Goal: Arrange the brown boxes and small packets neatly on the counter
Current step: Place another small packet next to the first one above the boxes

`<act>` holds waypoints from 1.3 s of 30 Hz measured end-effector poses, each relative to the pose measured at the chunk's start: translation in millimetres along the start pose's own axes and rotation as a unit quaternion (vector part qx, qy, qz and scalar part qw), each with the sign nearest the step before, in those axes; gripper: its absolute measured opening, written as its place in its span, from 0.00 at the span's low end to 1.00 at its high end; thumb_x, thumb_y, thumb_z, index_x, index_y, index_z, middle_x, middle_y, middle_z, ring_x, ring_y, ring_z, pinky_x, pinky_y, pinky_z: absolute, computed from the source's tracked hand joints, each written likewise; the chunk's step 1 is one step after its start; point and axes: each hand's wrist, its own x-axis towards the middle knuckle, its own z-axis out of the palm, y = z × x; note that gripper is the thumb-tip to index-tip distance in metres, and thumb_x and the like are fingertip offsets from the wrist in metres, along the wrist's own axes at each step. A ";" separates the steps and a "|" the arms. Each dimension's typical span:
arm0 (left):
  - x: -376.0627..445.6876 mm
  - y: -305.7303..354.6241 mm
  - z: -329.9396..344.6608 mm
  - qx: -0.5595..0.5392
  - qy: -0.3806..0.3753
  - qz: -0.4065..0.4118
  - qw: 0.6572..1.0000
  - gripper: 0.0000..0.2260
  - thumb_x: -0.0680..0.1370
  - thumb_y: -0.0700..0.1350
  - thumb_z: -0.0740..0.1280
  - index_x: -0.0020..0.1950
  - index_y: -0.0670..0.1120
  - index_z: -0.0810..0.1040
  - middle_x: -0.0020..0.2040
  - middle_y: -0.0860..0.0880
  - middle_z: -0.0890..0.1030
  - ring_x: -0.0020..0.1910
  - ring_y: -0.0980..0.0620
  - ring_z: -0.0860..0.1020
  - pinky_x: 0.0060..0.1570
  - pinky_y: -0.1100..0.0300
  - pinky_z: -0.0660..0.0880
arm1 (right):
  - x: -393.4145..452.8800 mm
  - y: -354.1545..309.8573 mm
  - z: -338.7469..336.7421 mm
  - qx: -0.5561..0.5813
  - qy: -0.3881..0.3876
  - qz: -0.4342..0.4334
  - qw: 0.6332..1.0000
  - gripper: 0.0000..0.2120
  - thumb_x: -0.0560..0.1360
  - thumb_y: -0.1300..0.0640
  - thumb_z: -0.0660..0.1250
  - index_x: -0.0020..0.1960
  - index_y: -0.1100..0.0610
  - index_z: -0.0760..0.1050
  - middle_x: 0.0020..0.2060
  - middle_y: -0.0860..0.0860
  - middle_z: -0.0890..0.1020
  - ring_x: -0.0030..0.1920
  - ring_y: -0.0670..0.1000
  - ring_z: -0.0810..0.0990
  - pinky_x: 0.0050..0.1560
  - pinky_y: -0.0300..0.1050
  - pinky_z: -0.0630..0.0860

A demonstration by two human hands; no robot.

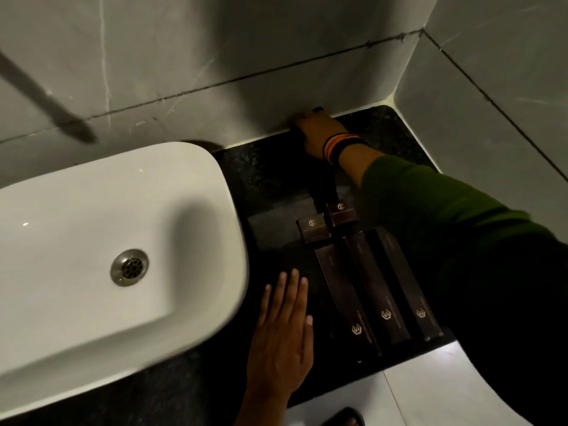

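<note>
Three long brown boxes lie side by side on the black counter [270, 179]: the left box [347, 302], the middle box [375, 284] and the right box [405, 281], each with a gold logo at its near end. Beyond their far ends sit two small brown packets, one [313, 230] slightly nearer than the other [341, 212]. My left hand [282, 330] rests flat on the counter, just left of the left box, holding nothing. My right hand [319, 133], with a striped wristband, reaches to the back wall with its fingers curled down. What lies under it is too dark to make out.
A white basin [92, 241] with a metal drain [129, 267] fills the left side, close to my left hand. A blurred tap [46, 99] juts out above it. Tiled walls close the counter at the back and right. Pale floor tiles [430, 379] show beyond the counter's near edge.
</note>
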 end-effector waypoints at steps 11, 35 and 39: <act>-0.2 -0.3 1.5 -0.010 0.013 0.001 1.000 0.28 0.87 0.50 0.54 0.87 0.45 0.59 0.89 0.47 0.56 0.88 0.47 0.52 0.85 0.47 0.47 | -45.9 6.0 -18.0 0.012 0.009 0.069 0.997 0.20 0.72 0.59 0.67 0.62 0.66 0.75 0.55 0.65 0.80 0.55 0.67 0.81 0.52 0.56 0.78; -0.2 -4.2 6.3 -0.030 0.010 0.001 0.999 0.27 0.89 0.52 0.51 0.87 0.45 0.60 0.88 0.47 0.57 0.88 0.48 0.51 0.85 0.46 0.46 | -168.1 64.3 -28.4 0.211 0.098 0.112 0.966 0.20 0.68 0.61 0.68 0.60 0.51 0.80 0.51 0.51 0.84 0.47 0.54 0.83 0.55 0.52 0.80; 1.3 -3.8 4.7 -0.007 0.008 -0.003 1.000 0.27 0.88 0.51 0.53 0.87 0.45 0.59 0.88 0.47 0.56 0.88 0.48 0.50 0.85 0.49 0.45 | -107.5 52.8 -43.9 0.190 0.103 0.096 0.972 0.18 0.72 0.57 0.69 0.61 0.56 0.79 0.58 0.57 0.83 0.58 0.58 0.81 0.61 0.51 0.76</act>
